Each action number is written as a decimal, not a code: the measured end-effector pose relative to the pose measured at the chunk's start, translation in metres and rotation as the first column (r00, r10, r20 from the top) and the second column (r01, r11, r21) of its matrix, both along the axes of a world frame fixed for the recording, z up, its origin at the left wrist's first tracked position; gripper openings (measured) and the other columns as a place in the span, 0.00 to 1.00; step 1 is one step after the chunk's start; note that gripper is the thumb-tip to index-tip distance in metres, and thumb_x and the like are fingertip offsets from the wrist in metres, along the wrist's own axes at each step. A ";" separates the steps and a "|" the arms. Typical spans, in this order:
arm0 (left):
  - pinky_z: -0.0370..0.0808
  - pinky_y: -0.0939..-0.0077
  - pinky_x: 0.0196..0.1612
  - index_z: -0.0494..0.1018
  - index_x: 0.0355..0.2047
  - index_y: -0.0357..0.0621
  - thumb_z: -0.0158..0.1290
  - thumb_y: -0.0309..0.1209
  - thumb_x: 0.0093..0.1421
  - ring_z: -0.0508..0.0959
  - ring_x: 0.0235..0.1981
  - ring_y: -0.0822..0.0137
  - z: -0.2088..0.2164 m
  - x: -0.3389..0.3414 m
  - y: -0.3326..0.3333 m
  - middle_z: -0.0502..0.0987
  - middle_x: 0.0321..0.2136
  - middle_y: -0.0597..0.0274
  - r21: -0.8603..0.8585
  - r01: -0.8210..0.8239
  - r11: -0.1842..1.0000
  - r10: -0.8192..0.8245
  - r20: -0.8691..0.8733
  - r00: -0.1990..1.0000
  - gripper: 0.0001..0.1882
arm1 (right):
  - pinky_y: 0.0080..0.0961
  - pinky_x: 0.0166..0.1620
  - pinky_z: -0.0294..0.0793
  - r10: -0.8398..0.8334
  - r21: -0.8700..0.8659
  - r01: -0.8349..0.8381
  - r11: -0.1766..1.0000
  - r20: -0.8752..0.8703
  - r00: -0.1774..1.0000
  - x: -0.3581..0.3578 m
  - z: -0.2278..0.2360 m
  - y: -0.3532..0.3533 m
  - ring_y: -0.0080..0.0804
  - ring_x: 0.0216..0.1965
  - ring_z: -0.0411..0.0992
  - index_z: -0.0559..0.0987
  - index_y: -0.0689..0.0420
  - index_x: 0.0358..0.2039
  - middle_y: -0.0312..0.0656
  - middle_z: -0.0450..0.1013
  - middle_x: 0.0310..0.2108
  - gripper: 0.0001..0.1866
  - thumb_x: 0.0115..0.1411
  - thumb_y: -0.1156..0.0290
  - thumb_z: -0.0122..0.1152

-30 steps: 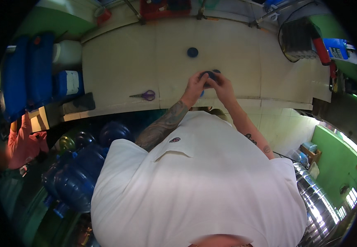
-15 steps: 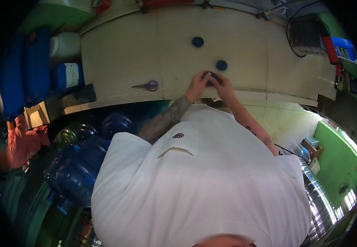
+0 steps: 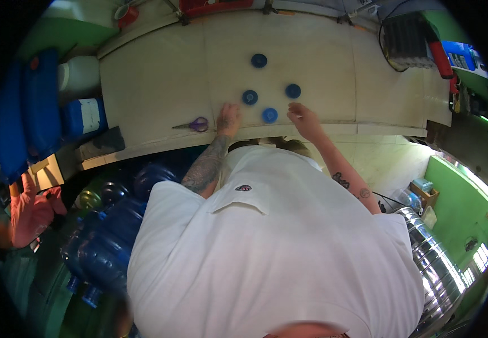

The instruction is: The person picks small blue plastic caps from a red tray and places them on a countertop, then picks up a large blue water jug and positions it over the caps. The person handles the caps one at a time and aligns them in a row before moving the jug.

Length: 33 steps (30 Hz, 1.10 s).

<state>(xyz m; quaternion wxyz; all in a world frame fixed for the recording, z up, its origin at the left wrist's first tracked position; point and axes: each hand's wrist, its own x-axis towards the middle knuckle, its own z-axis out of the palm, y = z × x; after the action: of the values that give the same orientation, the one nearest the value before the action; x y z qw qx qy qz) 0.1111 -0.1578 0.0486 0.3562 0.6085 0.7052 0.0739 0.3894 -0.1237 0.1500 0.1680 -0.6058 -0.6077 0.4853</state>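
Four blue bottle caps [image 3: 270, 115] lie on the bench [image 3: 154, 79] between and beyond the left hand [image 3: 229, 117] and right hand [image 3: 303, 117], both open, gripping nothing; scissors [image 3: 193, 124] untouched left of the left hand

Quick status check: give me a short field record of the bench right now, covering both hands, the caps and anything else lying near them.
surface: pale worktop
blue caps: four, lying apart; far one, left one, right one, near one
left hand: resting on the worktop, just below the left cap, holding nothing
right hand: at the worktop's front edge, right of the near cap, nothing visibly held
scissors: purple handles, lying left of the left hand
below the bench: large blue water bottles
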 end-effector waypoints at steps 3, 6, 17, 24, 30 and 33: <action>0.75 0.64 0.49 0.74 0.48 0.44 0.60 0.32 0.58 0.77 0.45 0.57 -0.003 -0.006 -0.001 0.74 0.49 0.52 0.047 -0.047 0.998 0.044 0.054 0.998 0.18 | 0.35 0.45 0.78 0.122 0.120 -0.121 0.985 -0.006 0.992 -0.022 0.005 -0.009 0.44 0.44 0.77 0.77 0.58 0.52 0.47 0.77 0.43 0.18 0.61 0.68 0.61; 0.76 0.70 0.46 0.73 0.48 0.43 0.59 0.33 0.61 0.79 0.41 0.65 0.008 -0.003 0.014 0.77 0.42 0.58 -0.015 -0.166 0.986 0.157 0.419 0.894 0.16 | 0.37 0.44 0.77 0.220 0.289 -0.219 0.932 0.029 0.975 -0.048 0.015 -0.012 0.47 0.42 0.76 0.77 0.56 0.51 0.47 0.76 0.42 0.17 0.61 0.70 0.61; 0.70 0.63 0.57 0.68 0.55 0.44 0.57 0.36 0.61 0.73 0.55 0.58 0.029 0.041 0.111 0.73 0.53 0.53 0.122 0.071 0.990 -0.123 0.496 0.860 0.23 | 0.36 0.36 0.75 0.013 0.309 -0.024 0.951 0.037 0.999 -0.021 0.005 0.021 0.45 0.34 0.77 0.75 0.59 0.46 0.47 0.76 0.32 0.12 0.63 0.72 0.58; 0.64 0.54 0.62 0.59 0.64 0.46 0.55 0.33 0.60 0.63 0.63 0.48 -0.012 0.055 0.182 0.59 0.63 0.47 0.221 0.271 0.937 -0.244 -0.141 0.959 0.32 | 0.20 0.32 0.72 -0.320 -0.186 0.304 0.934 -0.059 0.946 0.058 0.024 -0.031 0.23 0.29 0.75 0.76 0.62 0.41 0.38 0.78 0.31 0.11 0.65 0.66 0.60; 0.75 0.59 0.51 0.62 0.61 0.47 0.58 0.27 0.56 0.75 0.50 0.54 -0.003 0.054 0.176 0.72 0.51 0.47 -0.009 0.159 0.987 -0.158 0.093 0.983 0.32 | 0.21 0.31 0.73 -0.507 -0.306 0.450 0.839 -0.143 0.850 0.073 0.020 -0.051 0.24 0.31 0.76 0.76 0.61 0.42 0.38 0.78 0.32 0.11 0.65 0.68 0.59; 0.79 0.67 0.46 0.63 0.60 0.48 0.61 0.30 0.57 0.78 0.46 0.64 0.023 0.054 0.145 0.76 0.44 0.52 -0.187 0.120 0.975 -0.024 0.448 0.894 0.31 | 0.21 0.31 0.74 -0.394 -0.178 0.366 0.914 -0.168 0.904 0.051 0.019 -0.034 0.24 0.32 0.77 0.76 0.61 0.45 0.39 0.78 0.32 0.12 0.65 0.68 0.59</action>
<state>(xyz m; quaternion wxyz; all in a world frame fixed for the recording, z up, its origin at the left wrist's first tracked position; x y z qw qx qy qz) 0.1653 -0.0131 0.0719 0.5719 0.5605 0.5863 0.1226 0.4404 -0.1580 0.1689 0.2762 -0.6713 -0.4217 0.5434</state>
